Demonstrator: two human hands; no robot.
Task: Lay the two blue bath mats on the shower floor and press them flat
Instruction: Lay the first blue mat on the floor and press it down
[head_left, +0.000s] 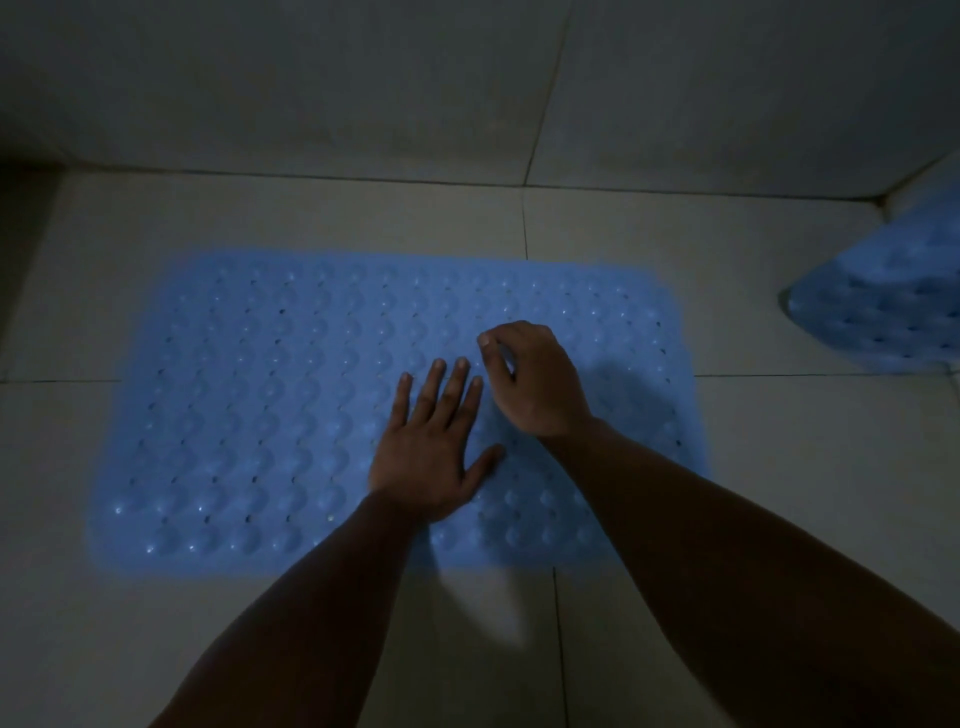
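A blue bath mat (249, 395) with rows of bumps and small holes lies spread flat on the tiled shower floor (779, 493), its long side running left to right. My left hand (434, 441) lies palm down on the mat's middle, fingers straight and spread. My right hand (530, 379) is just beside it on the mat, fingers curled downward with the tips touching the surface; it holds nothing that I can see. A second blue mat (893, 296) sits at the right edge of the view, propped up against the wall corner and partly cut off.
Pale tiled walls (311, 78) rise behind the mat and at the right, meeting in a corner near the second mat. The light is dim. Bare floor tiles lie around the first mat on the left, front and right.
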